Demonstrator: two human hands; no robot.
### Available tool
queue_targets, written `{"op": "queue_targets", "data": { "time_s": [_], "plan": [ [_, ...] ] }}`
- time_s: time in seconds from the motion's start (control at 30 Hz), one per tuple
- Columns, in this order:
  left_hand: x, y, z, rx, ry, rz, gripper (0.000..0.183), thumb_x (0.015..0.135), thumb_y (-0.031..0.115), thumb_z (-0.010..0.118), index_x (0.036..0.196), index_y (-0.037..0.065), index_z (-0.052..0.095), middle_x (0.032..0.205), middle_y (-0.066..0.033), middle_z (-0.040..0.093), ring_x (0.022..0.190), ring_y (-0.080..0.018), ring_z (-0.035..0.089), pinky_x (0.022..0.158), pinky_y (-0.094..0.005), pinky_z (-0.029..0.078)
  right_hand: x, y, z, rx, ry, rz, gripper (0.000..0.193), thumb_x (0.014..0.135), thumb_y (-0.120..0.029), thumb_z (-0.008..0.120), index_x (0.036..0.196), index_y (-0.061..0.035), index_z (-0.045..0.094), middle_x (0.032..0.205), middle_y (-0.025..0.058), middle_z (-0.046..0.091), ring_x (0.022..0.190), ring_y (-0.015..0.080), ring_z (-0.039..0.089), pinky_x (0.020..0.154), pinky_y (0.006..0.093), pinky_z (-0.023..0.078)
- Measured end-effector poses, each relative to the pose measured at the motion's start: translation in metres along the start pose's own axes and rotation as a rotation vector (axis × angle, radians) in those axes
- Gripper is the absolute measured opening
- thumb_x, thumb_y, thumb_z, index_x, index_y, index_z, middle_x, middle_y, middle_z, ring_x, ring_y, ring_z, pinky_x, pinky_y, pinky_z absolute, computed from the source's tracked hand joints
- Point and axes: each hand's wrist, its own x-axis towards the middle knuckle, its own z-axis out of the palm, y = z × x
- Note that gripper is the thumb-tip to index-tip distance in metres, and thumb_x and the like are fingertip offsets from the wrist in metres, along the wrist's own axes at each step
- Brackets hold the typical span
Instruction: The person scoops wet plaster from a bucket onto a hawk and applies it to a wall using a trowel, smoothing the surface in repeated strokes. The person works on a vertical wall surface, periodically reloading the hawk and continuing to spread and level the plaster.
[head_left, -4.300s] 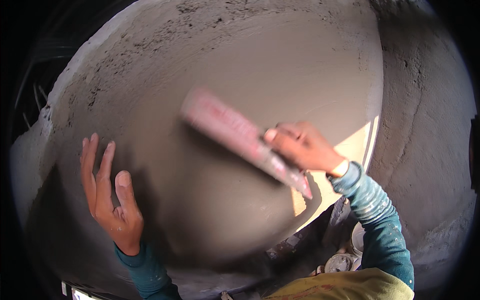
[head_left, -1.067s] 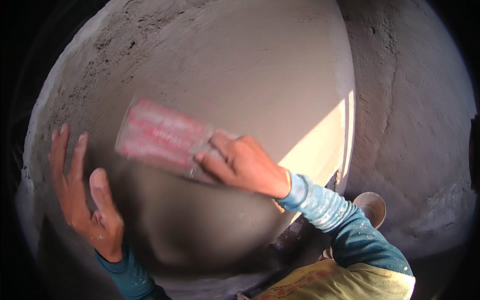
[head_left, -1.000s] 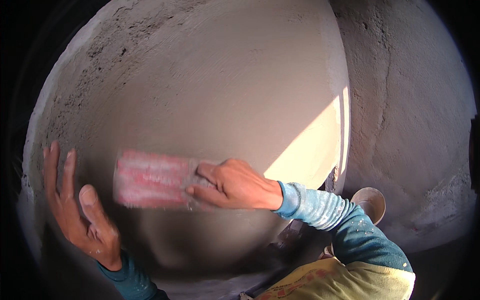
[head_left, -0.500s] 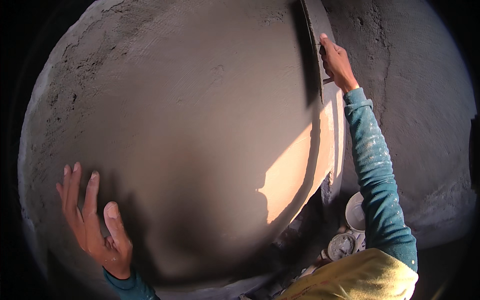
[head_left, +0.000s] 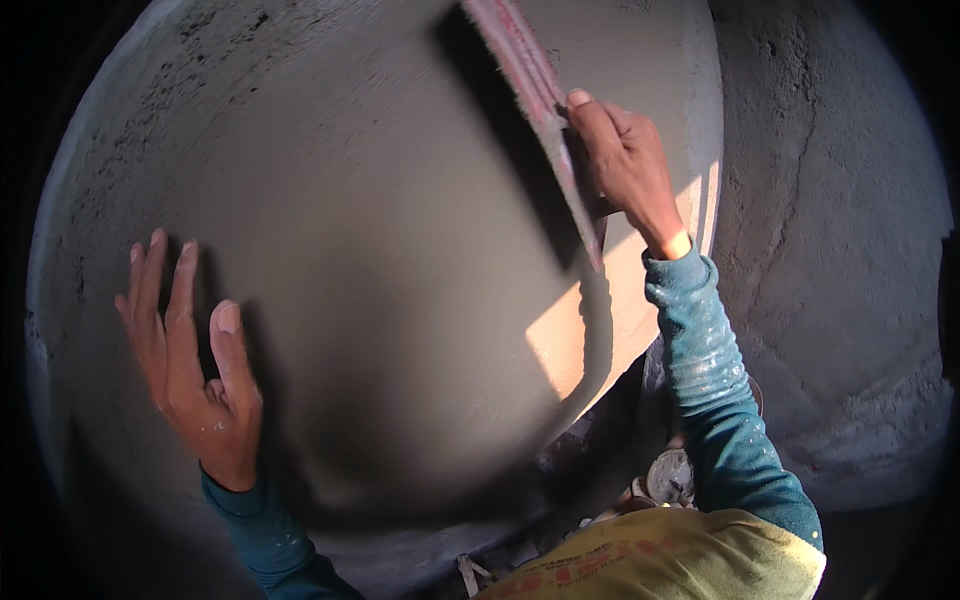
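Observation:
A long plastering float (head_left: pixel 515 70) with a worn pinkish-red face is in my right hand (head_left: pixel 628 165), fingers closed round its handle. It is tilted, its lower tip near the wet grey plaster wall (head_left: pixel 390 240) that fills the middle of the view; whether the tip touches cannot be told. My left hand (head_left: pixel 195 365) is open at the left, fingers upright and spread, holding nothing. Its shadow falls on the plaster close beside it. A dark curved band (head_left: pixel 597 335) runs down from the float's tip across a sunlit patch.
To the right of the plastered wall stands a rougher grey wall (head_left: pixel 830 200) with a vertical crack. Low down, a round plaster-smeared container (head_left: pixel 670 475) sits beside my right arm, with rubble and debris around it. A yellow printed cloth (head_left: pixel 660 560) covers my body at the bottom.
My right hand has moved left and down with the float, which has tipped so its reddish face shows. The left hand appears higher in view, still open.

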Motion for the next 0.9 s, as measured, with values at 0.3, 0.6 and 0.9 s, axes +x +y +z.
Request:
{"op": "queue_targets", "data": {
  "time_s": [0.3,0.6,0.9],
  "plan": [
    [-0.017,0.010,0.008,-0.126,0.060,-0.114,0.044,0.102,0.022,0.057,0.142,0.006,0.062,0.155,-0.0169,0.052,0.150,-0.0384,0.040,0.122,-0.0675,0.018,-0.088,-0.078,0.054,0.021,-0.517,-0.065,0.045,0.102,-0.040,0.061,0.080,0.0005,0.066,0.063,0.0220,0.057,0.056,0.0411,0.054,0.054,0.0476,0.043],
    [-0.052,0.004,-0.001,-0.117,0.194,-0.230,0.042,0.107,0.022,0.047,0.134,-0.005,0.064,0.145,-0.0242,0.058,0.141,-0.0441,0.051,0.119,-0.0654,0.027,0.054,-0.113,0.042,-0.385,-0.236,-1.103,0.038,0.100,-0.043,0.067,0.087,-0.0078,0.065,0.067,0.0087,0.056,0.055,0.0256,0.057,0.053,0.0374,0.045],
    [-0.075,-0.013,-0.019,-0.068,0.260,-0.298,0.040,0.103,0.014,0.047,0.134,-0.006,0.064,0.144,-0.0249,0.059,0.140,-0.0449,0.051,0.119,-0.0638,0.028,0.031,-0.131,0.092,-0.599,-0.316,-1.091,0.040,0.099,-0.054,0.060,0.104,-0.0145,0.066,0.073,0.0099,0.069,0.058,0.0310,0.065,0.054,0.0439,0.051]
  ]
}}
